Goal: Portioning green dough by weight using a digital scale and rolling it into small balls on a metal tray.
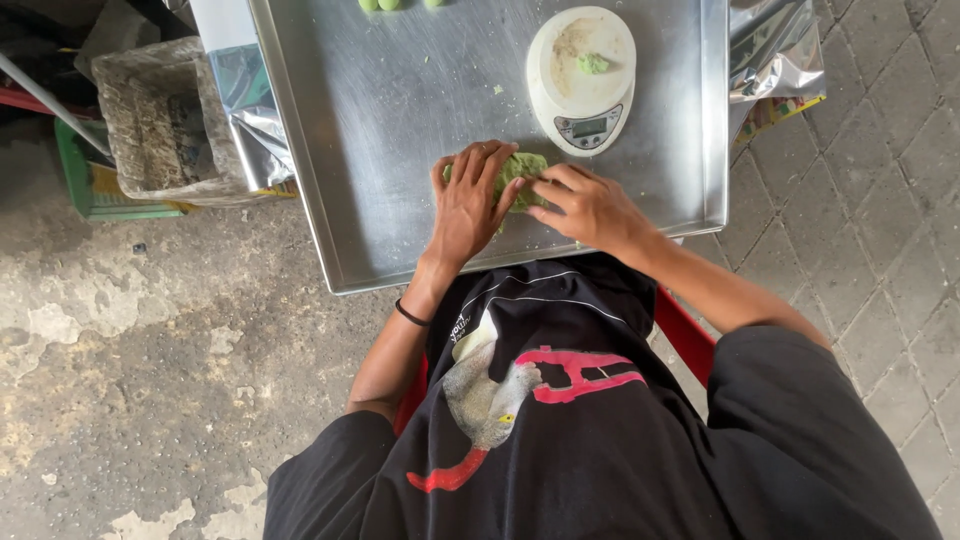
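your left hand (468,205) lies flat with fingers spread, pressing on the green dough lump (522,172). your right hand (588,207) has fingers curled narrow, its fingertips on the lump's right edge. the dough sits on the steel tray (380,110), near its front edge, just in front of the white kitchen scale (582,78). a small green dough bit (593,63) lies on the scale plate. small green dough balls (385,4) at the tray's far edge.
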